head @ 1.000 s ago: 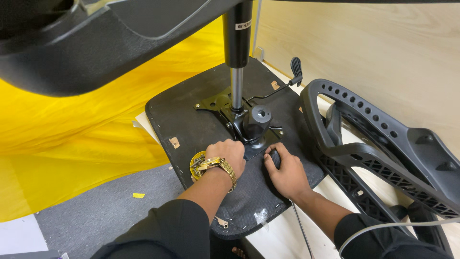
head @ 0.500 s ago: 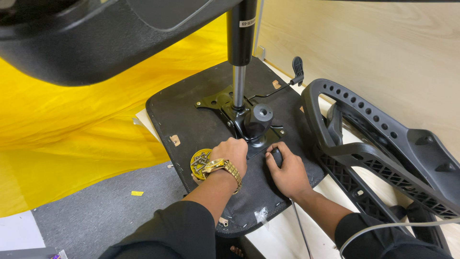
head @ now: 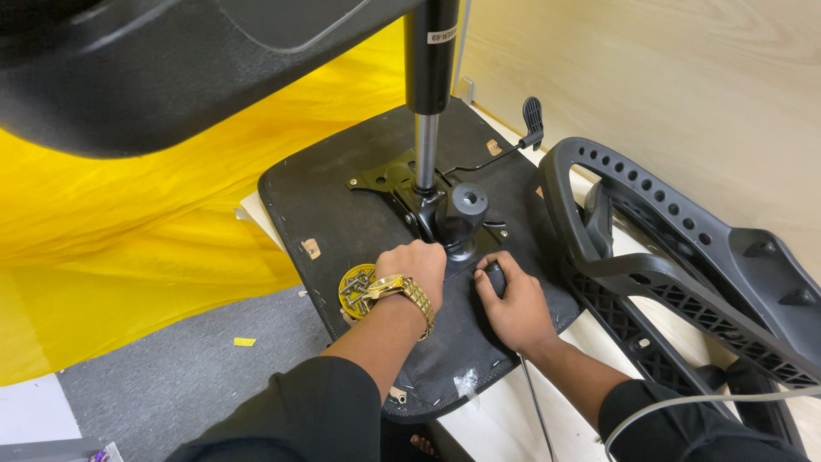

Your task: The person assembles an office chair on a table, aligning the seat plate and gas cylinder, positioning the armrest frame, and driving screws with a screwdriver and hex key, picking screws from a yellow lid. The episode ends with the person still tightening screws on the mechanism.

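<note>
Left hand (head: 416, 267) steadies the metal mechanism plate (head: 402, 184) on an upturned seat base (head: 342, 222). Right hand (head: 511, 306) has its grip closed around a dark tool handle (head: 494, 278); the left's grip is hidden. A yellow dish of screws (head: 355, 289) sits close by.

The left hand (head: 416, 265) hides its fingertips against the chair mechanism plate (head: 410, 184), and the backrest frame (head: 684, 257) runs off the right edge.

Yellow cloth (head: 171, 231), grey carpet (head: 180, 376), black chair back (perforated) (head: 684, 265)
</note>
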